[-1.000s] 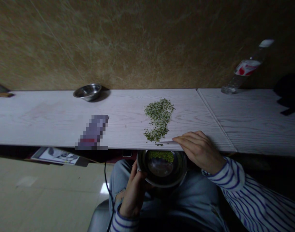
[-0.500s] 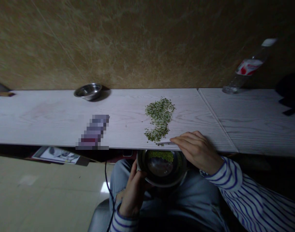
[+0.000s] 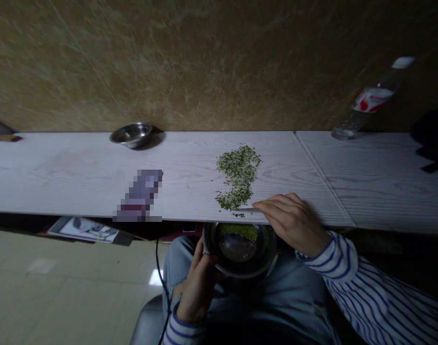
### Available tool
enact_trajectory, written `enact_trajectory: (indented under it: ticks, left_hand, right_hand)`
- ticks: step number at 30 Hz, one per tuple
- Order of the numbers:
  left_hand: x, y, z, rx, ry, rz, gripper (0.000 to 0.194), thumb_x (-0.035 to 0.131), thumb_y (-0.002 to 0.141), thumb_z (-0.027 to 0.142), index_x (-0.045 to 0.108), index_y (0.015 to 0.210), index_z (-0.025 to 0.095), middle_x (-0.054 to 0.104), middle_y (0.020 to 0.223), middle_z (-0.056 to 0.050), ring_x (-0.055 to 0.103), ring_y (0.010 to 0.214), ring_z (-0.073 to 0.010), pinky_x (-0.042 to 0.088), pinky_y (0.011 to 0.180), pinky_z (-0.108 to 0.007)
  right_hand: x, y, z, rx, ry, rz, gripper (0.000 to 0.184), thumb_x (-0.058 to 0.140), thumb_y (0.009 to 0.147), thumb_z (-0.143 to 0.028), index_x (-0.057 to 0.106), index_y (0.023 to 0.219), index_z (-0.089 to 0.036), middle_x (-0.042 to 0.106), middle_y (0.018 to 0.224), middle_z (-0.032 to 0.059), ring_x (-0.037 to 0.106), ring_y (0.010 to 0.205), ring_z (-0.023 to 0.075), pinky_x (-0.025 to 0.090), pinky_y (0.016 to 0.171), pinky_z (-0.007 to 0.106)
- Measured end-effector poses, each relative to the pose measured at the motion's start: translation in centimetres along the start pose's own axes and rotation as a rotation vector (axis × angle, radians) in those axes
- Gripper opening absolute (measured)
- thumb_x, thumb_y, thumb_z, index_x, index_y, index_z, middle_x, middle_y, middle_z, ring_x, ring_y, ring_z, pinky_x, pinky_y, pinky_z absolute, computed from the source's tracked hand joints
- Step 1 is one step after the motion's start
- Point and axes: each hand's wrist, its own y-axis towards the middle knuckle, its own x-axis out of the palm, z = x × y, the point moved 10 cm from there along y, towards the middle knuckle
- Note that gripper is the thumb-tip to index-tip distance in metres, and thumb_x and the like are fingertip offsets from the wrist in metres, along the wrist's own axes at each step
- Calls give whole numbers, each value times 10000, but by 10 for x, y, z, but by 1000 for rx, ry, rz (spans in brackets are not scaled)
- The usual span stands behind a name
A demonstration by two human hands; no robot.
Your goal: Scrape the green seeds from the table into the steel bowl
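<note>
My left hand (image 3: 199, 285) is closed on the side of a steel bowl (image 3: 237, 251) held over my lap, right under the table's front edge. Small green beans (image 3: 239, 232), like mung beans, lie along the bowl's far side. On the table above it, more green beans (image 3: 238, 172) are spread in a loose patch. My right hand (image 3: 290, 223) pinches a thin, pale, flat strip (image 3: 244, 209), like a card edge, at the near end of this patch. A few beans sit between the strip and the table edge.
A smaller steel bowl (image 3: 131, 135) rests by the wall on the pale wooden table (image 3: 183, 158). Left of the beans lies a blurred-out flat object (image 3: 140, 194). A plastic bottle (image 3: 369, 100) and a dark object (image 3: 432, 139) stand at right. A black cable (image 3: 157, 261) hangs at left.
A small cluster of beans now shows on the near side of the strip, toward the table edge. The strip has tilted slightly and looks thinner. My left hand and the bowl stay put.
</note>
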Motion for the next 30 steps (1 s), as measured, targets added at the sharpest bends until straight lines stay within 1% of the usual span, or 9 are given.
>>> enact_trajectory:
  ticks: [8, 14, 17, 22, 27, 30]
  left_hand:
    - [2, -1, 0, -3, -4, -3, 766, 658, 713, 203, 485, 1453, 297, 627, 1360, -68, 600, 1129, -262, 541, 771, -296]
    - [2, -2, 0, -2, -3, -4, 769, 680, 706, 213, 504, 1449, 308, 653, 1330, -67, 631, 1081, -251, 545, 764, -297]
    - [2, -3, -1, -9, -17, -13, 787, 692, 707, 219, 488, 1461, 316, 651, 1330, -73, 642, 1057, -245, 549, 765, -304]
    - [2, -3, -2, -12, -6, -27, 774, 673, 726, 207, 474, 1467, 304, 650, 1320, -76, 634, 1038, -234, 544, 765, -290]
    - [4, -2, -5, -12, -6, -26, 773, 667, 729, 211, 467, 1469, 312, 597, 1396, -71, 609, 1092, -249, 541, 771, -296]
    - [5, -2, -6, -14, -8, -26, 788, 669, 720, 211, 459, 1475, 296, 613, 1364, -83, 613, 1066, -253, 544, 770, -313]
  right_hand:
    - [-1, 1, -3, -21, -2, -8, 276, 510, 939, -60, 683, 1122, -176, 774, 1030, 56, 673, 929, 181, 407, 789, 345]
    - [-5, -3, -3, -30, 1, -22, 279, 516, 932, -67, 687, 1117, -187, 773, 1013, 60, 672, 922, 179, 407, 773, 341]
    - [-4, -3, -2, -22, -9, -12, 299, 516, 919, -52, 692, 1119, -187, 774, 1009, 63, 673, 915, 179, 410, 765, 342]
    - [-2, -7, -2, -21, 17, -26, 278, 515, 931, -59, 684, 1116, -181, 774, 1012, 57, 674, 925, 181, 407, 772, 341]
    - [-6, -9, -3, -21, 5, 4, 256, 518, 928, -44, 676, 1097, -156, 773, 986, 57, 669, 896, 183, 407, 762, 339]
    - [-7, -10, -5, -16, 0, 19, 253, 518, 926, -40, 675, 1089, -154, 774, 980, 54, 664, 884, 184, 410, 761, 341]
